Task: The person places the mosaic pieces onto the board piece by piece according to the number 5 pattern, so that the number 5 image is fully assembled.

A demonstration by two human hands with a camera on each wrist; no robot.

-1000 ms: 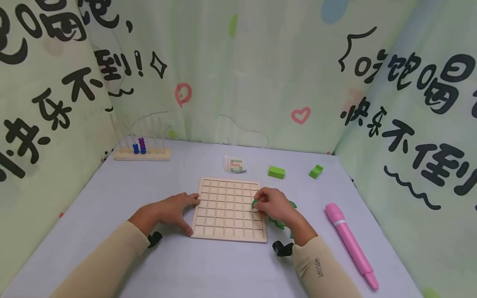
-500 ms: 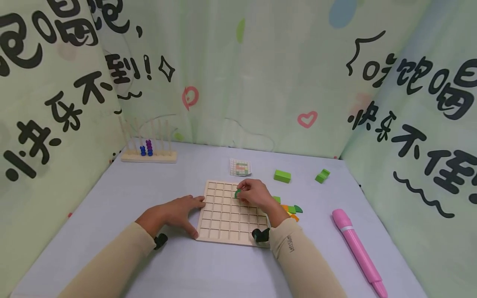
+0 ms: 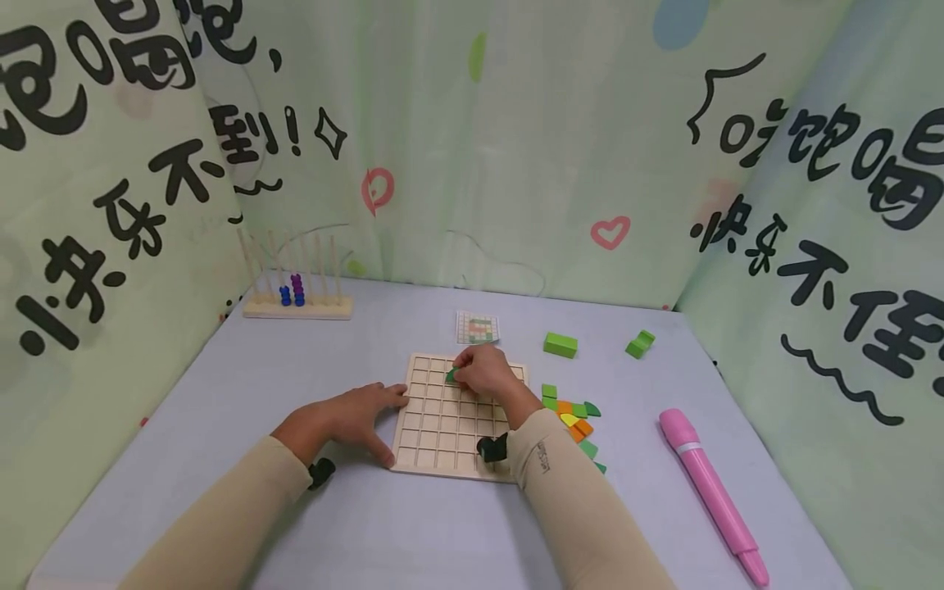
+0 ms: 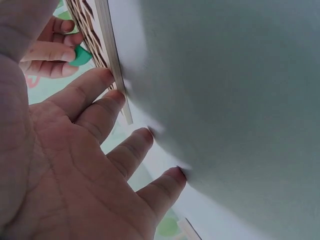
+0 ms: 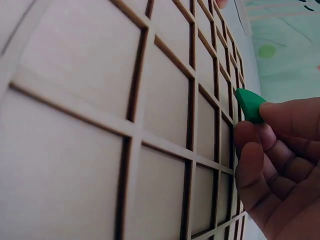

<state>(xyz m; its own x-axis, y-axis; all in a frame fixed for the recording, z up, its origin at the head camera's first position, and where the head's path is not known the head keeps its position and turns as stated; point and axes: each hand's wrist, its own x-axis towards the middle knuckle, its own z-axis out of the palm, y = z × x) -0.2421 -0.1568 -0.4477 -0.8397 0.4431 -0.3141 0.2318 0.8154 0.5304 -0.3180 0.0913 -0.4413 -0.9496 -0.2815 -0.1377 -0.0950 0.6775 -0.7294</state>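
A wooden grid board (image 3: 435, 442) with square recesses lies on the table. My right hand (image 3: 487, 373) pinches a dark green quarter-round block (image 5: 251, 105) between thumb and fingers, over the upper part of the board. In the right wrist view the block is just at the grid's surface; whether it touches cannot be told. My left hand (image 3: 347, 422) has its fingers spread, thumb and fingertips resting at the board's left edge and on the table. In the left wrist view its fingers (image 4: 100, 112) are straight. The grid squares in view hold no blocks; some are hidden by my right arm.
Several small green, orange and yellow blocks (image 3: 578, 428) lie right of the board, partly behind my sleeve. Behind it are a pattern card (image 3: 478, 328) and green blocks (image 3: 560, 345). A pegged counting rack (image 3: 298, 308) stands back left, a pink pen-shaped object (image 3: 711, 492) right.
My right hand has carried the green block from the board's right edge leftward over its upper squares. The left hand keeps its place at the left edge. The head view has shifted slightly.
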